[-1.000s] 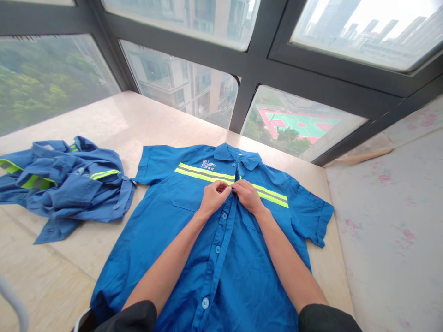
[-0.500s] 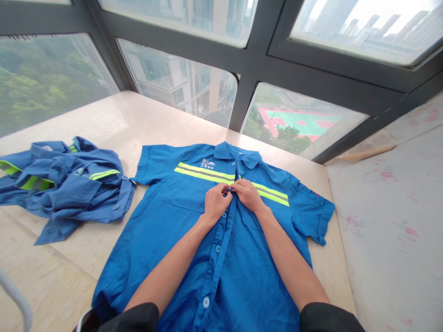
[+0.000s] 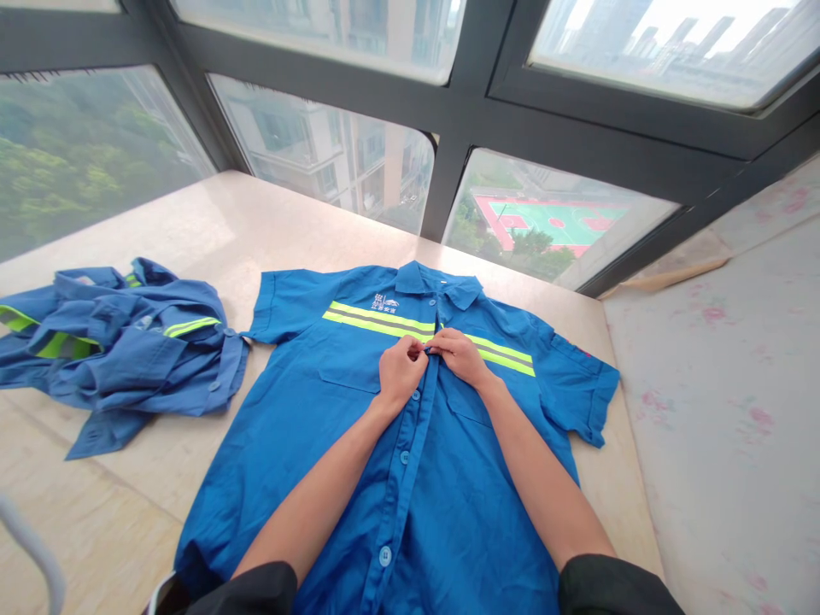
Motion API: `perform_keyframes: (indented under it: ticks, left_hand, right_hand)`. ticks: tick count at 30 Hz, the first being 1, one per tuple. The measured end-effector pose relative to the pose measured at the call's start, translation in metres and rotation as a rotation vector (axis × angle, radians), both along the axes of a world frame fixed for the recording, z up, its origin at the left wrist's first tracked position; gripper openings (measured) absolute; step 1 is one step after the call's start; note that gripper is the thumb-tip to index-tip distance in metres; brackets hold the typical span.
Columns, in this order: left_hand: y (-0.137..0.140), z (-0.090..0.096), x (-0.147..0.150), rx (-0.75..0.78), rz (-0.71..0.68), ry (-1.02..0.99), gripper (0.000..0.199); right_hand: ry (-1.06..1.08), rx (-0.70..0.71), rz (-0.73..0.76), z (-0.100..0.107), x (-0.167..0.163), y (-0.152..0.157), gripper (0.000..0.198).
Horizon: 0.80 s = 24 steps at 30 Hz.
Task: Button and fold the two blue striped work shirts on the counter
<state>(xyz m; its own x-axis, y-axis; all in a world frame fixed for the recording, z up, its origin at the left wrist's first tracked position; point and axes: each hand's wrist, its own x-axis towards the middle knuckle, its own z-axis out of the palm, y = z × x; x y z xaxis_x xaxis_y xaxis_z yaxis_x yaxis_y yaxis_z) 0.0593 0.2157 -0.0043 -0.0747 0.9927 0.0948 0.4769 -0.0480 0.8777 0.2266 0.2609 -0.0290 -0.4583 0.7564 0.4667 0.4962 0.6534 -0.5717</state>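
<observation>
A blue short-sleeved work shirt [image 3: 320,444] with yellow-green reflective stripes lies face up, its collar toward the windows. Both hands meet at its front opening, level with the chest stripe. My left hand [image 3: 402,369] pinches the placket edge on the left side. From the right, my right hand [image 3: 459,354] pinches the same spot, fingertips touching or nearly so. Whatever button sits between the fingertips is mostly hidden. Below them, light blue buttons run down the placket, among them a lower button [image 3: 385,556]. Near the collar another button [image 3: 432,301] shows.
A second blue garment [image 3: 147,350] with reflective strips lies crumpled on the left, touching the shirt's sleeve. The pale stone ledge [image 3: 185,209] ends at dark-framed windows [image 3: 471,111]. A floral-papered wall [image 3: 711,410] bounds the right side. A grey curved tube [image 3: 32,547] shows at lower left.
The camera view has shifted slightly. Both hands stay at the same place on the placket, with only small finger movements.
</observation>
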Motion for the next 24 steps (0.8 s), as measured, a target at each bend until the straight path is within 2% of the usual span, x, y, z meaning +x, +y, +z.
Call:
perform_keyframes:
  ticks: [5, 16, 20, 24]
  left_hand:
    - [0.000, -0.001, 0.000, 0.020, 0.008, 0.002, 0.008]
    - [0.003, -0.003, -0.002, 0.052, 0.008, -0.016, 0.011]
    - [0.005, -0.005, -0.003, 0.051, 0.007, -0.061, 0.008]
    - [0.006, -0.007, -0.004, 0.043, -0.011, -0.126, 0.008]
  right_hand:
    - [0.027, -0.047, 0.034, -0.001, 0.003, 0.002, 0.028]
    - [-0.080, -0.041, -0.025, 0.005, -0.005, -0.001, 0.026]
    - [0.004, -0.065, -0.095, 0.010, -0.008, -0.005, 0.017]
    - [0.080, -0.062, -0.059, 0.020, -0.007, -0.010, 0.012]
